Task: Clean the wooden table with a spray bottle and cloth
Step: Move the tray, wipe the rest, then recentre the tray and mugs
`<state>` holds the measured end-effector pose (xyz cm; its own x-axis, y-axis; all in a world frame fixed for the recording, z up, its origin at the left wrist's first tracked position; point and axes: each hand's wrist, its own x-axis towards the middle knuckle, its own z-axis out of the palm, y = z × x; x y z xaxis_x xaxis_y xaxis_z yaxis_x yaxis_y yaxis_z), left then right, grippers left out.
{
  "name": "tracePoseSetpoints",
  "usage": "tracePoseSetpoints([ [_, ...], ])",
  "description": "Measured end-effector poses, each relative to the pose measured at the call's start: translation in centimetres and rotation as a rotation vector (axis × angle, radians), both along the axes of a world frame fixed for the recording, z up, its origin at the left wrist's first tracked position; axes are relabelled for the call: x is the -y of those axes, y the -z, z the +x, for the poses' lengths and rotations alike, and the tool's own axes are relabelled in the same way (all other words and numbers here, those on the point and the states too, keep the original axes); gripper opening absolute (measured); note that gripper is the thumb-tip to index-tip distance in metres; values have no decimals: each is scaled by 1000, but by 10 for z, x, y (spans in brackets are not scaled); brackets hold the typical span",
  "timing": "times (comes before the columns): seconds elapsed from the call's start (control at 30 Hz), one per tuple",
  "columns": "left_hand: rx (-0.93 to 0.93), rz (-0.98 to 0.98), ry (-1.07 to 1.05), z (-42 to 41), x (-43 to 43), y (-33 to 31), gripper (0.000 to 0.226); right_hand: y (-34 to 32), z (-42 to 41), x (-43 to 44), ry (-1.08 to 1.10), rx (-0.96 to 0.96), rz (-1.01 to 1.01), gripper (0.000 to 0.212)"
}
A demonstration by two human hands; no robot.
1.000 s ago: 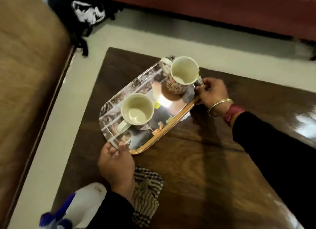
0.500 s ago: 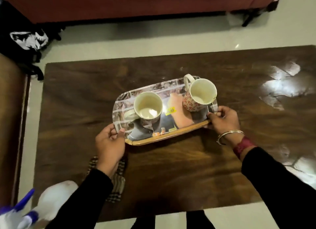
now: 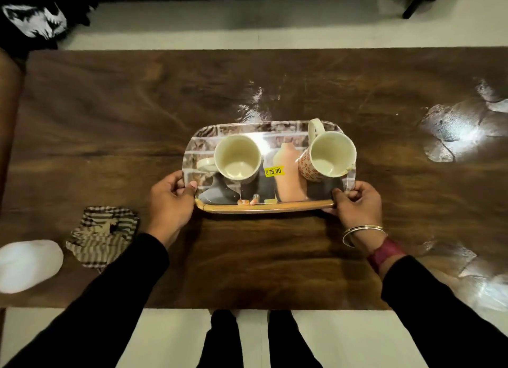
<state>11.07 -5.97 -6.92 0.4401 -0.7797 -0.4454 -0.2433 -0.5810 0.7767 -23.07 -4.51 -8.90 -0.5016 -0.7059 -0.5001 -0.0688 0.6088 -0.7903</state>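
Head view: left hand (image 3: 171,200) and right hand (image 3: 357,203) grip one tray (image 3: 264,209) bearing two mugs (image 3: 237,157) (image 3: 330,156).

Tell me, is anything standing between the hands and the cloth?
No object lies between, but the left hand and right hand both grip the tray; the cloth lies on the table beside the left forearm.

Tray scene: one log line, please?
left grip, right grip: hold tray | plain mug, patterned mug: on tray | cloth, spray bottle: on table

Home sitting room; low wooden table (image 3: 110,106), tray (image 3: 264,209) of mugs (image 3: 237,159).
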Motion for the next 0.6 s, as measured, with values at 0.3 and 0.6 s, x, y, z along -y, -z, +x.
tracePoseSetpoints([
  [0.3,29,24,6,-17,-21,22,30,24,-14,-22,27,-39,-4,17],
  [0.6,52,37,-67,-18,-32,16,27,15,-4,-36,235,-228,82,30],
])
